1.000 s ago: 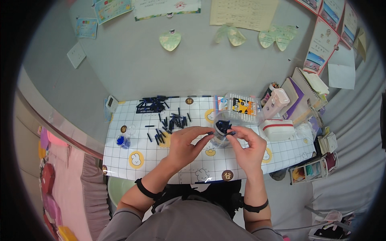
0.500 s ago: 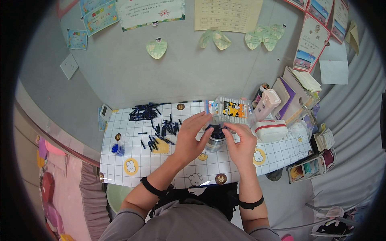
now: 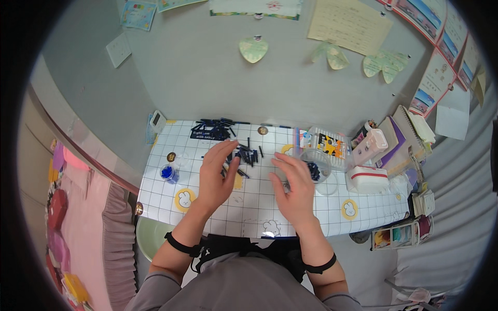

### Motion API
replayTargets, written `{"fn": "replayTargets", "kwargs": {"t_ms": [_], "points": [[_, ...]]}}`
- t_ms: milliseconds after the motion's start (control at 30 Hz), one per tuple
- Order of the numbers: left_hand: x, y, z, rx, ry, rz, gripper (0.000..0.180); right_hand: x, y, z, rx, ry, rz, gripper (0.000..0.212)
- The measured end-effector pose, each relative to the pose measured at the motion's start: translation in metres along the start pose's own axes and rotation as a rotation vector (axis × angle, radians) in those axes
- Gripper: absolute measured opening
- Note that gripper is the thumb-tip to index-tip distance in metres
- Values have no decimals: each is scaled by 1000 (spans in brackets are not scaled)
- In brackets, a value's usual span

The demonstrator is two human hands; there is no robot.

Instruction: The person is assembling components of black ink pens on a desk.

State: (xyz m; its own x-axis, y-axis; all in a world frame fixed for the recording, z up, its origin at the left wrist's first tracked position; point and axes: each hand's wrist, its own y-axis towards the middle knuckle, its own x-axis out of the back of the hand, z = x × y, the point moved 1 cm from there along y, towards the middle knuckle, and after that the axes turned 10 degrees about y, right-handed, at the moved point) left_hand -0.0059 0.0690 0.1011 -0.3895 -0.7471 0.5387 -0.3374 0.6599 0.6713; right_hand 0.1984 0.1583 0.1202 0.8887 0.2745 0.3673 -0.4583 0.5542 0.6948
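Moving both hands off the clear jar: half a second ago they were over its mouth, now neither is. Left hand is well left of the jar, fingers parted over the loose dark tubes; can't tell if it touches any. Right hand is just left of the jar, overlapping its edge in view, thumb and fingers apart; no grip visible, can't tell if something small is hidden behind them. Dark tubes show inside the jar. Net effect: nothing going in or out of it right now, left hand is at the loose batch. Bigger tube heap is farther back, left of the jar. Small blue-filled bottle far left of it, white pouch to its right.
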Motion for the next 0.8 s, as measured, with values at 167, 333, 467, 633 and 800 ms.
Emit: {"fn": "replayTargets", "kwargs": {"t_ms": [167, 333, 467, 633, 800], "points": [[17, -45, 59, 157, 99, 125, 43, -65, -19, -17, -141, 47, 256, 38], [17, -83, 98, 242, 299, 297, 68, -119, -43, -27, -185, -60, 507, 47], [21, -86, 110, 234, 300, 321, 66, -147, -50, -29, -204, -108, 543, 53], [17, -78, 120, 102, 338, 280, 47, -171, -42, -35, -194, -166, 452, 44], [13, -74, 116, 115, 248, 305, 38, -177, -39, -48, -241, -157, 469, 46]]}}
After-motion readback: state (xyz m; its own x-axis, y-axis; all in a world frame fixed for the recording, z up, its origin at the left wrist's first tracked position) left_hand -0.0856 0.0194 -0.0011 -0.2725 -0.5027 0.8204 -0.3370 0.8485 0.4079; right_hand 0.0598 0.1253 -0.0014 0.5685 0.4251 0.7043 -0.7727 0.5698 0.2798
